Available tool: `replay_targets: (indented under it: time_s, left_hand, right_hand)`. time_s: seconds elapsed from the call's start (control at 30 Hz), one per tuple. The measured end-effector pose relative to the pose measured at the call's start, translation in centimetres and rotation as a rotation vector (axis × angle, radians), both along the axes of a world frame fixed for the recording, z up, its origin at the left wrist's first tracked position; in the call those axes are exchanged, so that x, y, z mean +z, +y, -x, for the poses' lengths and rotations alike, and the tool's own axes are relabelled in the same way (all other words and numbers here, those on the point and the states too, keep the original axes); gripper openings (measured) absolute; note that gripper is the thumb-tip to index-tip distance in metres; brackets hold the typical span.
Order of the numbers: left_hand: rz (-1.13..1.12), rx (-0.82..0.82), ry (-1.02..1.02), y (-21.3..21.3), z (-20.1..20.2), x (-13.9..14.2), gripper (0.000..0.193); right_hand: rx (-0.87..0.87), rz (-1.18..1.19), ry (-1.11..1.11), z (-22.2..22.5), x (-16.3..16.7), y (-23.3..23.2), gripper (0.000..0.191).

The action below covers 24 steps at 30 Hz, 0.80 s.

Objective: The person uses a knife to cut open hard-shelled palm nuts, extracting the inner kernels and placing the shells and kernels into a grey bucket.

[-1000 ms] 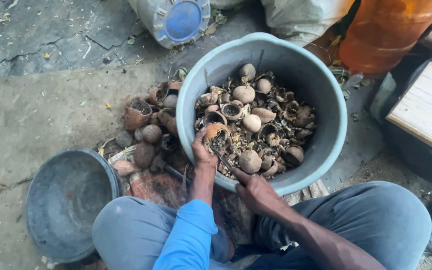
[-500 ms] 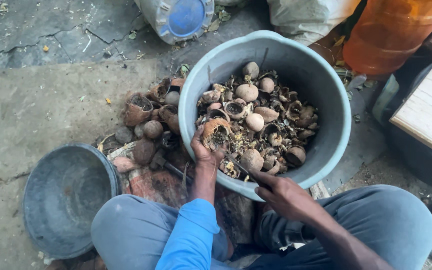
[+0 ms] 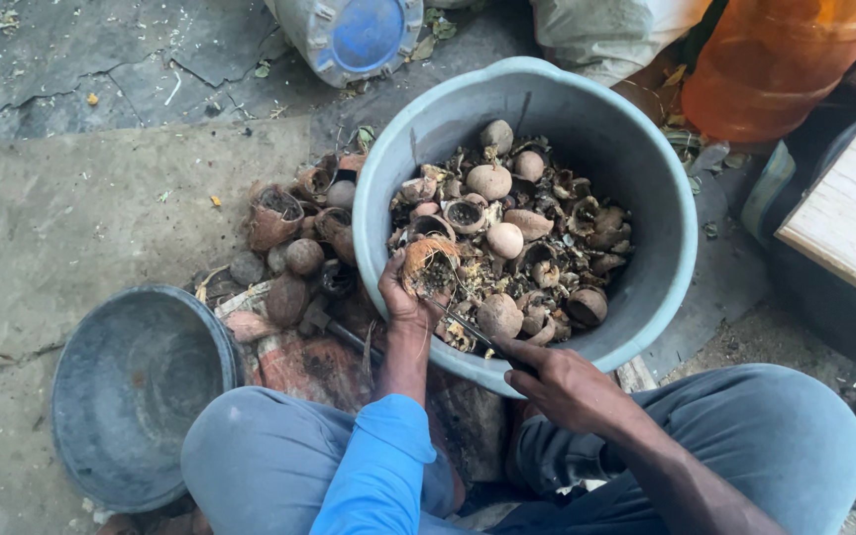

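Note:
My left hand (image 3: 403,297) grips a brown, hollowed husk half (image 3: 428,264) just inside the near-left rim of a grey-blue plastic bucket (image 3: 666,297). My right hand (image 3: 562,381) holds a thin dark metal tool (image 3: 468,329) whose tip points into the husk. The bucket is filled with several round nuts, shell halves and husk scraps (image 3: 522,248). My blue sleeve (image 3: 378,471) and grey trousers show at the bottom.
A heap of whole and split husks (image 3: 294,248) lies left of the bucket. A dark round metal pan (image 3: 136,391) sits at lower left. A blue-capped jug (image 3: 354,35), an orange container (image 3: 775,64) and a wooden board (image 3: 854,218) stand behind and right.
My left hand lifted the husk half from among the shells and turned it. My right hand slid back toward the near rim, keeping the tool aimed at the husk.

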<state>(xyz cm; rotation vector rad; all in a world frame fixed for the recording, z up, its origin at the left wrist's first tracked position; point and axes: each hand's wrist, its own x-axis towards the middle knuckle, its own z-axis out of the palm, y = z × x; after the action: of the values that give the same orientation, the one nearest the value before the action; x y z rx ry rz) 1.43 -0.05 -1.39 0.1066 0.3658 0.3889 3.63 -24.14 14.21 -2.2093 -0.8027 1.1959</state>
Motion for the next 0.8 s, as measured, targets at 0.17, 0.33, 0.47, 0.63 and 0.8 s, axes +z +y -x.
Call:
replay_targets:
  time_s: [0.17,0.33,0.47,0.63,0.8]
  left_hand:
    - [0.025,0.009,0.034,0.3,-0.1,-0.2,0.047]
    - [0.015,0.017,0.031,0.2,0.0,-0.1,0.049]
    - [-0.006,0.02,0.101,0.3,0.0,0.1,0.05]
    - [0.004,0.003,0.08,0.3,0.0,0.1,0.051]
    - [-0.008,0.026,0.075,0.1,0.0,-0.1,0.057]
  right_hand:
    - [0.01,-0.023,-0.021,0.2,0.0,0.0,0.056]
    - [0.014,-0.005,-0.024,0.3,-0.5,-0.1,0.054]
    - [0.028,-0.027,-0.079,0.3,-1.0,-0.2,0.053]
    - [0.056,-0.005,-0.114,0.4,-1.0,-0.1,0.059]
    - [0.04,0.047,-0.064,0.4,-0.6,0.0,0.058]
